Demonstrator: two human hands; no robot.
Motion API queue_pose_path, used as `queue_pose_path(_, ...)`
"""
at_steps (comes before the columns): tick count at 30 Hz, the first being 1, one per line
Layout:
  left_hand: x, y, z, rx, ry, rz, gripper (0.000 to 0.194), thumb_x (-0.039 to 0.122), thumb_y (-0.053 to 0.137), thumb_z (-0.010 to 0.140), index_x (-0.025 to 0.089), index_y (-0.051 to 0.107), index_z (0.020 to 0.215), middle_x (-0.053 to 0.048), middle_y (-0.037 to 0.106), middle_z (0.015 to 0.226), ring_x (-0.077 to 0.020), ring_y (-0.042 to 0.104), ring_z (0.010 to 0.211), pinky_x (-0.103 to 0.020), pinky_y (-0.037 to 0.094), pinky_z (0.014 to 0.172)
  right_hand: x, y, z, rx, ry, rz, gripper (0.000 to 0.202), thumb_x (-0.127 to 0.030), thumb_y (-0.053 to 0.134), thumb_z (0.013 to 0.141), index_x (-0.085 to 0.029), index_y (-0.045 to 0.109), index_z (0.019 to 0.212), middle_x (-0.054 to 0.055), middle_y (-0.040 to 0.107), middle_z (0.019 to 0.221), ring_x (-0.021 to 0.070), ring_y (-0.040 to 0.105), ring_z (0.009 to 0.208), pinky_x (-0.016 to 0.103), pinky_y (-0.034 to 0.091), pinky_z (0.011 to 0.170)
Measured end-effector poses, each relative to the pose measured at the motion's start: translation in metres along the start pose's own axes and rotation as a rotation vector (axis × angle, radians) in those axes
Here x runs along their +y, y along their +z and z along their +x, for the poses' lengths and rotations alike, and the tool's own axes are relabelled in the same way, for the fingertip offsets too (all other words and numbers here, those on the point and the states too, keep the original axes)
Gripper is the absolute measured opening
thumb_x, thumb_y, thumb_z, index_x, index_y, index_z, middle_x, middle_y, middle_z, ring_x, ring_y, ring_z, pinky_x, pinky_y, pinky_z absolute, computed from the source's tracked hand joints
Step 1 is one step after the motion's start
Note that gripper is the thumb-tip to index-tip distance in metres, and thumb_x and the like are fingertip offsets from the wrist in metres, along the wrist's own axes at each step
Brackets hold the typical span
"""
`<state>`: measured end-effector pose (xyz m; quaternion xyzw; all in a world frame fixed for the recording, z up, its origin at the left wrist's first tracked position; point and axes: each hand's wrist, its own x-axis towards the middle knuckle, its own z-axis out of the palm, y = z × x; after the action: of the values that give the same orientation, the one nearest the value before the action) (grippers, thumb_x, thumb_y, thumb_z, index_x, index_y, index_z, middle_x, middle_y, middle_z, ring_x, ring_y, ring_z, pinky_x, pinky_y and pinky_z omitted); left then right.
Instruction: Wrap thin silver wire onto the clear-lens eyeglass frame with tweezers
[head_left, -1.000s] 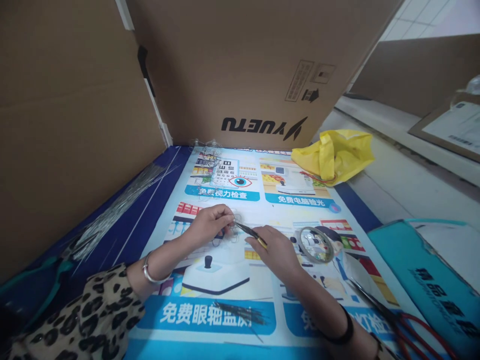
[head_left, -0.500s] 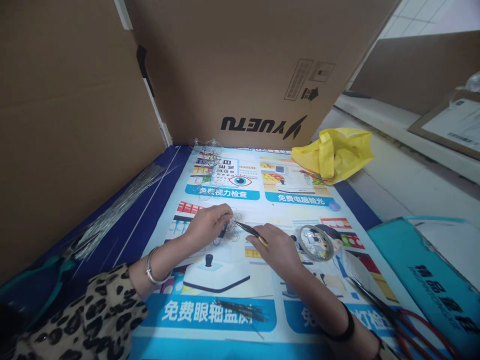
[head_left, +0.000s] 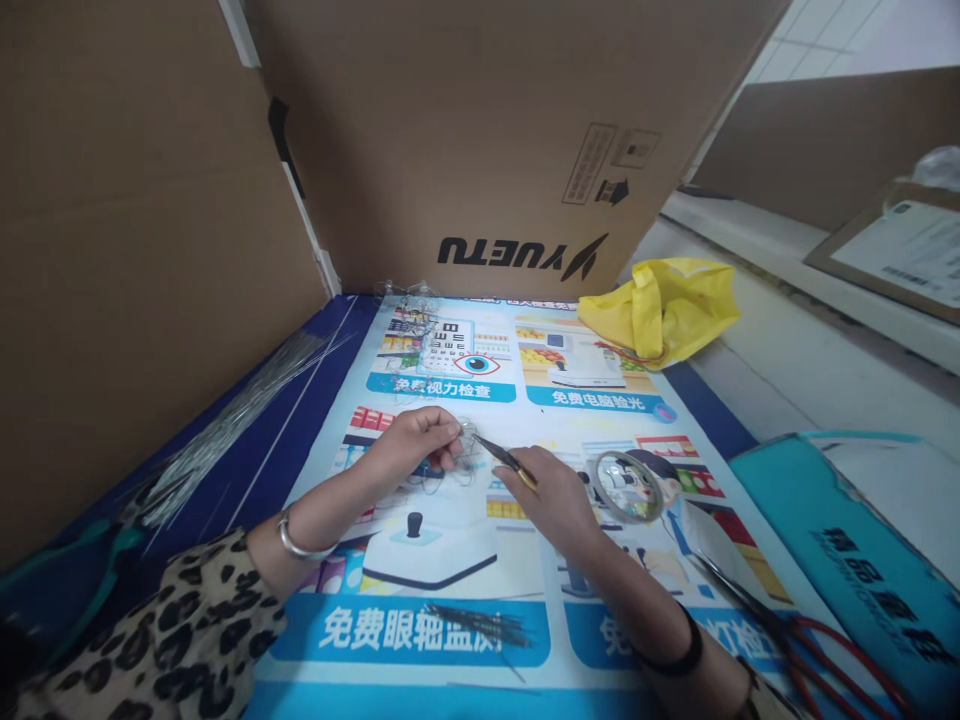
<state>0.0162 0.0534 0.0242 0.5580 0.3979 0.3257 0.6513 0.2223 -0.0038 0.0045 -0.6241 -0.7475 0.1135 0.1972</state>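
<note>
Near the middle of the printed poster, my left hand [head_left: 431,438] pinches a bent piece of thin wire [head_left: 469,452] between thumb and fingers. Loops of it stick out to the right; its exact shape is too fine to make out. My right hand [head_left: 551,495] is closed around slim, pointed tweezers [head_left: 517,468] with a gold-coloured grip. Their dark tip points up and left and reaches the wire loops; whether it grips them I cannot tell. To the right of my right hand lies a roll of clear tape [head_left: 628,487].
Wire shapes [head_left: 411,310] lie at the back left, long straight wires [head_left: 240,425] beside teal-handled pliers [head_left: 94,570]. Short dark wires [head_left: 480,622] lie in front. Red-handled scissors [head_left: 795,625], a yellow bag [head_left: 660,312] and a teal box [head_left: 855,540] are right. Cardboard [head_left: 480,130] stands behind.
My left hand has turned slightly, its lower fingers now showing more. The tweezers' tip has shifted a little at the wire loops. The whole view has moved slightly.
</note>
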Motion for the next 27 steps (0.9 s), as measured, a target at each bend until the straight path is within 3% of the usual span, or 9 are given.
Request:
queue_pose_path(10, 0.0016, 0.0053, -0.0033, -0.022, -0.046, -0.213, 0.022, 0.034, 0.062, 0.076, 0.015, 0.052, 0.073, 0.0, 0.06, 0.065, -0.0073, 0.052, 0.049, -0.019, 0.037, 0.048, 0.0021, 0.0016, 0.0014, 0.017, -0.038, 0.055, 0.027, -0.044, 0.046, 0.086, -0.021, 0.061, 0.09, 0.002, 0.062, 0.08, 0.0165, 0.058, 0.079, 0.025, 0.042, 0.067)
queue_pose_path(27, 0.0025, 0.0075, -0.0063, -0.095, -0.071, -0.299, 0.023, 0.034, 0.062, 0.077, 0.015, 0.05, 0.071, 0.0, 0.056, 0.063, -0.0067, 0.049, 0.048, -0.018, 0.035, 0.046, 0.0018, 0.0037, -0.0003, 0.046, -0.069, 0.078, 0.027, -0.043, 0.045, 0.087, -0.021, 0.058, 0.091, 0.003, 0.061, 0.082, 0.0168, 0.056, 0.081, 0.026, 0.042, 0.068)
